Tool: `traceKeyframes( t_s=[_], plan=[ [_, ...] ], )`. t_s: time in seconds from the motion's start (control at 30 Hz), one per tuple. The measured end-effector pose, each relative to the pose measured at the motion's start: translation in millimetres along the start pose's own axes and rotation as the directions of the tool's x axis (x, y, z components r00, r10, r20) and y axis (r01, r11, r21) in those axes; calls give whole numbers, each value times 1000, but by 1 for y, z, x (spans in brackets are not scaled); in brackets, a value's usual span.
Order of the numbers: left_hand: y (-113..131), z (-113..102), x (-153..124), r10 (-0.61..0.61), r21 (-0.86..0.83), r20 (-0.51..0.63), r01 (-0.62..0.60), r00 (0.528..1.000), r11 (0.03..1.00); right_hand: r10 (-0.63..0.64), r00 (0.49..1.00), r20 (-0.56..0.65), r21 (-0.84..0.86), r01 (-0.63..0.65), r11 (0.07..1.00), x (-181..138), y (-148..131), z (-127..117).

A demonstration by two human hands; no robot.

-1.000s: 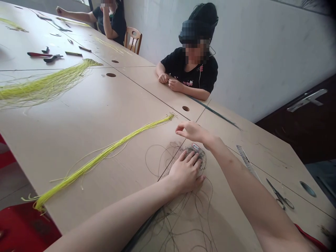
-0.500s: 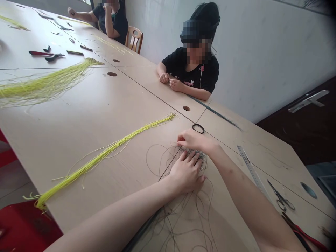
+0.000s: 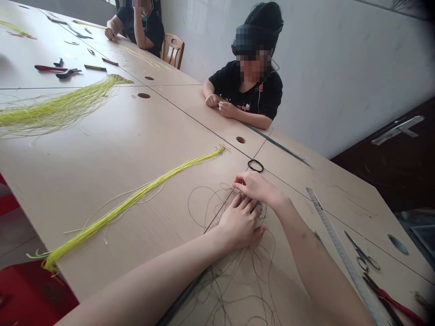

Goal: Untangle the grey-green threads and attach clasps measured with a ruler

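Observation:
My left hand (image 3: 240,222) lies flat with its fingers apart on a tangle of thin dark threads (image 3: 261,212). Just beyond its fingertips, my right hand (image 3: 255,186) is closed in a pinch at the upper end of a straight dark thread (image 3: 220,212). That thread slants down to the left and passes behind my left forearm. Loose loops spread around both hands and toward me. A thicker dark bundle (image 3: 185,296) shows partly under my left forearm. A black elastic ring (image 3: 255,165) rests just past my right hand.
Left of my hands lies a yellow thread bundle (image 3: 139,194), with a looser yellow bundle (image 3: 68,108) beyond. A ruler (image 3: 331,231), scissors (image 3: 360,253) and red-handled pliers (image 3: 384,294) lie to the right. Across the table (image 3: 163,122) sits a person (image 3: 249,86); another person (image 3: 147,31) sits farther back.
My right hand has moved slightly toward me and right, its forearm swinging left off the ruler. My left hand stays flat. The far person's raised hand has come down toward the table.

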State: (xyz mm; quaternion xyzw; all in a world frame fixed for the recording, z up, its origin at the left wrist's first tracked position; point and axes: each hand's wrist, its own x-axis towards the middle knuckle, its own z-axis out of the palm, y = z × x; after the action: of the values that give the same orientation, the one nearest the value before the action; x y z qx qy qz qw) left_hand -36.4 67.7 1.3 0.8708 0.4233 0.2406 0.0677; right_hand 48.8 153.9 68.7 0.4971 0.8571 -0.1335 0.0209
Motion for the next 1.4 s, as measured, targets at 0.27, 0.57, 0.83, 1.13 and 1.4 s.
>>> traceKeyframes(
  t_s=[0.27,0.57,0.83,1.13,1.4],
  plan=[
    [0,-1,0,0,-17,26,1,1000,1000,38,996,-83,165,-24,986,-5,7,-2],
    [0,1,1,1,-25,20,0,1000,1000,98,991,-96,355,-58,933,-11,7,3],
    [0,2,0,4,-28,62,-2,998,1000,65,997,-29,337,-52,940,-24,14,-14],
    [1,-2,1,114,-13,-46,-115,992,993,185,966,178,136,-211,968,-30,13,-18],
    [2,0,-1,121,-32,-79,-124,989,992,202,974,-99,37,-199,979,-21,7,-19]
  ],
)
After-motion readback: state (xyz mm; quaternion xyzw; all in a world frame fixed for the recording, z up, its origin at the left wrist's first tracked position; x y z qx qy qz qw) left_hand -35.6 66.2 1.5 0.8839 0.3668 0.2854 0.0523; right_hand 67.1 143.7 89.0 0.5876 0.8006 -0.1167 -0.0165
